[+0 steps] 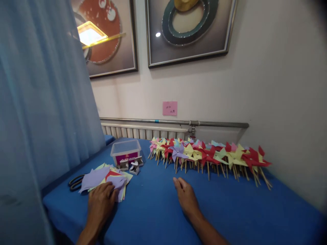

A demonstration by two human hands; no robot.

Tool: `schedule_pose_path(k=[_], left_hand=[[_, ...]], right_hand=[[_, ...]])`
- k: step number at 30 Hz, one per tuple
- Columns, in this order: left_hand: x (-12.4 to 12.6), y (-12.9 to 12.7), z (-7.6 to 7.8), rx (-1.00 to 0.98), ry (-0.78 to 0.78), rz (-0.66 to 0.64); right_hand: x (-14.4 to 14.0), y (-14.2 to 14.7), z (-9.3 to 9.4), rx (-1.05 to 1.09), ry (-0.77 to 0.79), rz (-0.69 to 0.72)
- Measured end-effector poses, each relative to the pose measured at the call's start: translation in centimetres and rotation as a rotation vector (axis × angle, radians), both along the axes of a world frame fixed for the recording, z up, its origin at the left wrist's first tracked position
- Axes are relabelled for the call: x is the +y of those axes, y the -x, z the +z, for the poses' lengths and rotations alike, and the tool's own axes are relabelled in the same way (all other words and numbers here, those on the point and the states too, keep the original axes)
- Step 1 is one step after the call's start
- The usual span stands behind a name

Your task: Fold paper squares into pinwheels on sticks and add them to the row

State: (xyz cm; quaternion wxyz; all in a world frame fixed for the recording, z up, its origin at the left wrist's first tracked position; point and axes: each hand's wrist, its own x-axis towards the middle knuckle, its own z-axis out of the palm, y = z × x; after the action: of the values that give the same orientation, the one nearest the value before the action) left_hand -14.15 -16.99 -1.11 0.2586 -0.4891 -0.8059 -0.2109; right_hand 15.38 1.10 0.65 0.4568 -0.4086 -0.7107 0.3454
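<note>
head view, near to far, and we place everything against the stack of coloured paper sheets (108,178) on the blue desk (158,211). nearest us, our left hand (100,202) lies palm down with its fingertips (108,187) on the near edge of that stack; the fingers are flat and loosely spread, gripping nothing. our right hand (186,195) rests flat on the bare cloth well to the right of the stack, fingers together and stretched forward, empty, touching only the desk. the stack itself is a loose fan of purple, red, yellow and pale green squares, purple on top. just left of the stack, partly tucked under it, we see black scissors (75,183). just behind the stack sit a few small open boxes (131,165); what they hold is too small to tell. touching those from behind stands a clear plastic tub (125,152) with a purple label. to the right of and beyond the stack, a long row of paper pinwheels (208,154) on wooden sticks lies along the wall. a radiator (143,131) runs farther back, with a pink note (170,108) on the wall above it. a pale blue curtain (38,102) hangs left of the stack.
</note>
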Motion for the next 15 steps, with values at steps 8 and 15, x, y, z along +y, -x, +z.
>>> schedule_pose_path(k=[8,15], left_hand=[[-0.5,-0.6,0.6,0.039,-0.334,-0.043],[3.7,-5.1,6.4,-1.092,-0.695,-0.266]], right_hand=[[0.1,0.0,0.2,-0.011,0.031,0.005],[-0.3,0.6,0.2,0.125,0.155,0.097]])
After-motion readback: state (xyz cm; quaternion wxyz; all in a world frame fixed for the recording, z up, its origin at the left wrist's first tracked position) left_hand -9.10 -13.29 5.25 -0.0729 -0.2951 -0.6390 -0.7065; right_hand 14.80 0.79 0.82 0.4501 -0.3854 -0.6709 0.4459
